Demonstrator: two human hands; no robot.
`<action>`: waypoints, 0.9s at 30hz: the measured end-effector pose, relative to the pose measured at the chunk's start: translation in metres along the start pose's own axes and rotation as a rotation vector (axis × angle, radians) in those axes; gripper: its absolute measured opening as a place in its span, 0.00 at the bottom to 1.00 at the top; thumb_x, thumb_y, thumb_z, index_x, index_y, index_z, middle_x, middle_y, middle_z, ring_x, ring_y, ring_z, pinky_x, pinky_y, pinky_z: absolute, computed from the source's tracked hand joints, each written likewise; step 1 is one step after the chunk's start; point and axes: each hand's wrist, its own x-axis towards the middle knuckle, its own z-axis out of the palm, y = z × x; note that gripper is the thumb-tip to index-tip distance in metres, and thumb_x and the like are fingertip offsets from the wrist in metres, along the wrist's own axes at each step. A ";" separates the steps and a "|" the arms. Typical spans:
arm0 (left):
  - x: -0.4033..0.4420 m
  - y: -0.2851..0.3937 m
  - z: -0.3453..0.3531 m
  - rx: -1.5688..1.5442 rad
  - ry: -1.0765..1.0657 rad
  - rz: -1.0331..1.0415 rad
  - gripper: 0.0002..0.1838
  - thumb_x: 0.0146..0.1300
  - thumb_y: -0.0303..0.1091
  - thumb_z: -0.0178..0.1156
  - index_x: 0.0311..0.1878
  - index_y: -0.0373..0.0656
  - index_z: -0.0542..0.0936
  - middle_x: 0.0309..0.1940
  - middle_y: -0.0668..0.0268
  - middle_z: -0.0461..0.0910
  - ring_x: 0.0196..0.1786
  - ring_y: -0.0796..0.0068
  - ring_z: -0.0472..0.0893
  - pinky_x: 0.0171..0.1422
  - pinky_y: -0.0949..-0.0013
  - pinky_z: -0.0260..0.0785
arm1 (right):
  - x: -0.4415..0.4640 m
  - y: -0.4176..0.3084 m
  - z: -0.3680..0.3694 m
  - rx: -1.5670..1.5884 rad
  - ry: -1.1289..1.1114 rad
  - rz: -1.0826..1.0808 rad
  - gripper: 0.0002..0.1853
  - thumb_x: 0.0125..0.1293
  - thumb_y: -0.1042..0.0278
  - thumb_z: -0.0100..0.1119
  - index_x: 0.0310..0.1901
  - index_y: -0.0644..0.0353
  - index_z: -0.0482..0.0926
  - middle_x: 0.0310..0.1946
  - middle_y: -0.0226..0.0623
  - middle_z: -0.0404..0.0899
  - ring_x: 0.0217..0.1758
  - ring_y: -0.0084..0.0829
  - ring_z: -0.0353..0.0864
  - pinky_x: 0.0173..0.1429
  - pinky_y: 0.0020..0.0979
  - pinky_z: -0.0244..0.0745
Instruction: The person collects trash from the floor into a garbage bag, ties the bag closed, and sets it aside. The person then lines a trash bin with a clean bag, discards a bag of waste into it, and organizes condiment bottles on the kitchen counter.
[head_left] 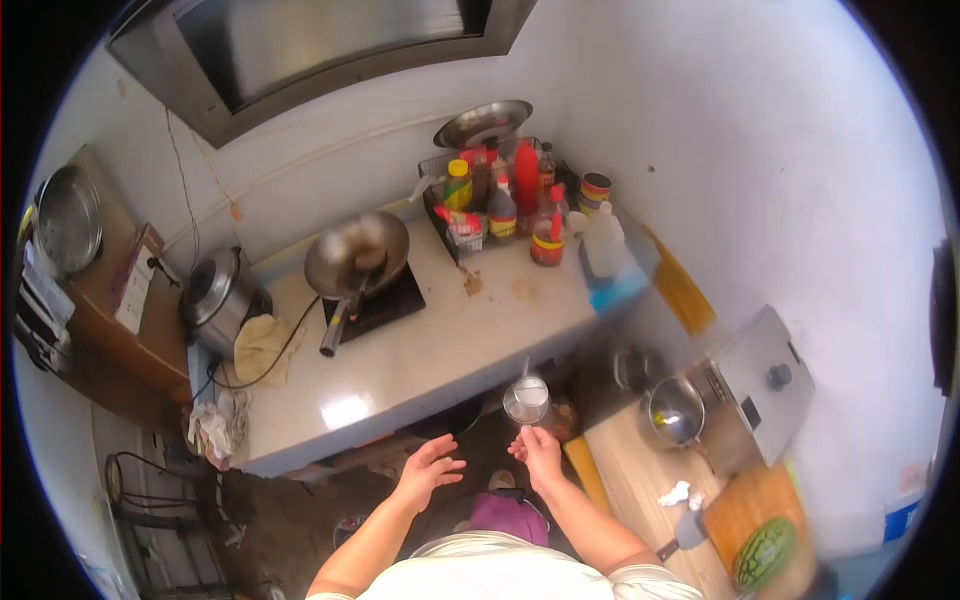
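My right hand (pixel 539 453) is closed on the near end of a round metal strainer (pixel 526 399), held out in front of the counter's edge. Something white and round shows inside the strainer's bowl; I cannot make out what it is. To the left, my left hand (pixel 431 470) is raised with its fingers apart and nothing in it. Beyond both hands is the pale counter (pixel 430 345). A wok (pixel 357 252) sits there on a black induction cooker (pixel 400 304), with a utensil lying in it.
A rack of bottles (pixel 490 200) and a white jug (pixel 603 242) stand at the counter's back right. A pressure cooker (pixel 222 300) is at left. On the right are a metal bowl (pixel 675 410), a cleaver (pixel 690 530), and a watermelon (pixel 765 553) on a board (pixel 735 500).
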 end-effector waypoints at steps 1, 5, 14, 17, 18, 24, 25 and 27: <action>0.007 0.007 0.000 0.009 0.014 -0.016 0.26 0.60 0.24 0.51 0.63 0.38 0.61 0.60 0.54 0.61 0.51 0.62 0.75 0.50 0.63 0.72 | 0.015 -0.004 0.003 0.005 0.015 -0.018 0.12 0.66 0.61 0.49 0.30 0.61 0.72 0.24 0.33 0.75 0.25 0.24 0.76 0.29 0.21 0.69; 0.049 0.025 -0.006 0.038 0.035 -0.028 0.24 0.60 0.22 0.49 0.61 0.38 0.62 0.59 0.56 0.64 0.49 0.63 0.76 0.49 0.64 0.73 | 0.071 -0.016 0.010 0.021 0.077 -0.073 0.12 0.66 0.61 0.48 0.30 0.61 0.72 0.23 0.33 0.74 0.24 0.23 0.75 0.28 0.21 0.67; 0.156 0.072 -0.014 0.176 -0.093 -0.065 0.23 0.61 0.23 0.49 0.61 0.37 0.63 0.59 0.55 0.63 0.50 0.65 0.75 0.48 0.69 0.73 | 0.151 -0.051 0.016 0.172 0.428 -0.199 0.14 0.67 0.61 0.47 0.27 0.60 0.70 0.21 0.31 0.72 0.21 0.21 0.72 0.25 0.20 0.63; 0.196 0.086 -0.017 0.252 -0.144 -0.055 0.22 0.61 0.22 0.48 0.59 0.36 0.64 0.59 0.57 0.64 0.49 0.64 0.76 0.48 0.68 0.73 | 0.164 -0.057 0.016 0.130 0.541 -0.284 0.14 0.67 0.61 0.46 0.27 0.61 0.70 0.20 0.30 0.71 0.20 0.20 0.72 0.24 0.20 0.63; 0.205 0.091 -0.016 0.254 -0.168 -0.055 0.22 0.60 0.22 0.48 0.59 0.36 0.65 0.59 0.57 0.64 0.49 0.64 0.76 0.48 0.69 0.73 | 0.165 -0.061 0.017 0.110 0.554 -0.302 0.14 0.67 0.62 0.47 0.27 0.61 0.70 0.20 0.30 0.71 0.20 0.20 0.71 0.24 0.20 0.63; 0.271 0.106 0.007 0.335 -0.306 -0.039 0.20 0.60 0.22 0.48 0.57 0.37 0.68 0.56 0.59 0.67 0.49 0.67 0.77 0.48 0.70 0.73 | 0.218 -0.072 0.008 0.045 0.468 -0.169 0.13 0.65 0.62 0.48 0.28 0.62 0.71 0.21 0.32 0.72 0.21 0.22 0.72 0.24 0.22 0.63; 0.282 0.107 0.012 0.358 -0.317 -0.055 0.19 0.61 0.22 0.48 0.57 0.37 0.68 0.56 0.59 0.68 0.49 0.67 0.77 0.48 0.70 0.73 | 0.232 -0.071 0.005 0.038 0.445 -0.134 0.13 0.65 0.62 0.49 0.28 0.62 0.71 0.21 0.32 0.72 0.21 0.22 0.71 0.24 0.22 0.63; 0.300 0.102 0.021 0.382 -0.299 -0.102 0.19 0.61 0.22 0.48 0.56 0.37 0.69 0.55 0.60 0.69 0.49 0.68 0.77 0.48 0.71 0.73 | 0.262 -0.063 0.001 -0.034 0.451 -0.125 0.13 0.65 0.63 0.49 0.26 0.62 0.71 0.18 0.31 0.71 0.19 0.22 0.71 0.24 0.22 0.64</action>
